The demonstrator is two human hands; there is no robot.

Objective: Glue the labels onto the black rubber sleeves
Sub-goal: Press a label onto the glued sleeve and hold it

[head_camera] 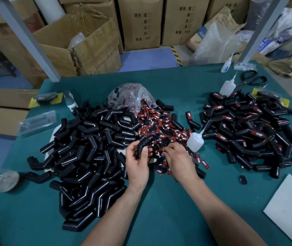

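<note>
Labels (pixel 161 126), heaped thick, could be pinched two together by the right grip (pixel 177 158), pinch unseen, while a sleeve (pixel 141 148) is held by the left grip (pixel 137 166).

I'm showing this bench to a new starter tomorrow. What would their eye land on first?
A heap of plain sleeves at left and labelled sleeves at right cover the green table. Between them, red-and-black labels spill from a clear bag. Front centre, the left hand grips one bent sleeve while the right hand reaches into the labels.
</note>
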